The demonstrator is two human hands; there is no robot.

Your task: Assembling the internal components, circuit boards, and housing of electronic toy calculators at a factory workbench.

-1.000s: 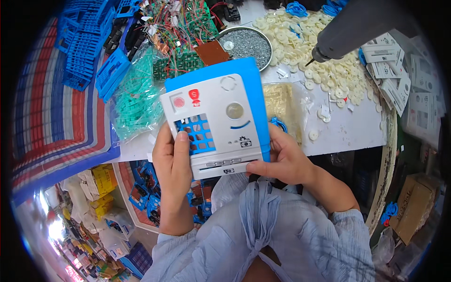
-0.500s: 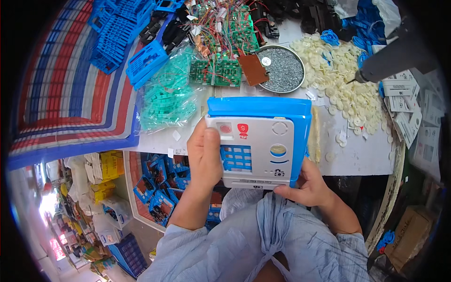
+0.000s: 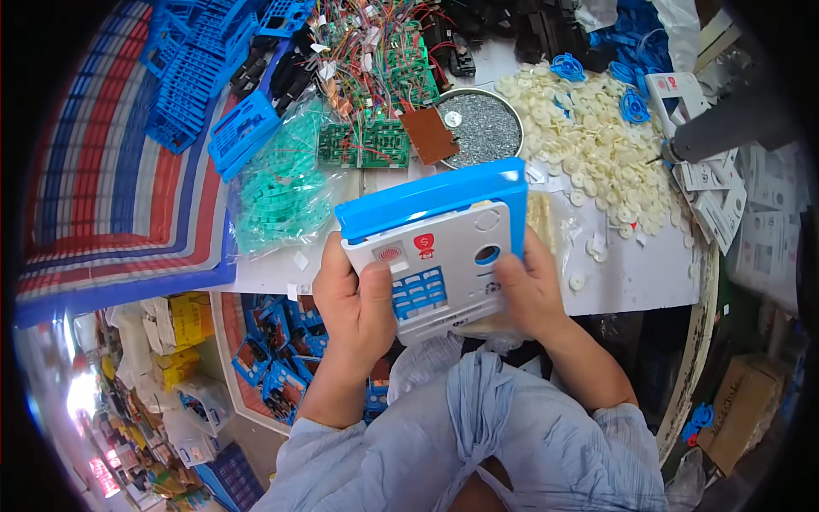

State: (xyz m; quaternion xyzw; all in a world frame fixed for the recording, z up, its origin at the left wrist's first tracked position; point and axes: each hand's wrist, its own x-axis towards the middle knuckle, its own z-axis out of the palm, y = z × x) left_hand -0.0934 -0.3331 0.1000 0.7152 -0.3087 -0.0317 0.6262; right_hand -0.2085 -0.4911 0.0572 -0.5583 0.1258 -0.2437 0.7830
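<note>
Casing: the blue-and-white plastic casing (image 3: pixel 454 249) is sitting between both hands, tilting above the table's near edge, in front of the lap.
Blue shell: the shell (image 3: pixel 431 196) is showing along the far and right sides, beneath the white faceplate (image 3: pixel 456 280).
Faceplate openings: blue grid bars are showing through the square window on the left; a round opening is lying at right.
Left hand: the left hand (image 3: pixel 357 303) is clamping the casing's left side, thumb resting on the white face; its fingers are mostly hiding behind.
Right hand: the right hand (image 3: pixel 531 286) is gripping the right side, thumb lying just beside the round opening.
Screw dish: the round dish (image 3: pixel 521 128) is holding small metal parts beyond the casing; a brown board (image 3: pixel 430 135) is overlapping its left rim.
Circuit boards: green boards (image 3: pixel 384 143) are lying far left of the dish, wires tangling over them.
Cream discs: the discs (image 3: pixel 597 145) are heaping up right of the dish.
Teal strips: a clear bag of strips (image 3: pixel 286 200) is lying left of the casing.
Table: the white tabletop (image 3: pixel 636 282) is supporting these parts.
</note>
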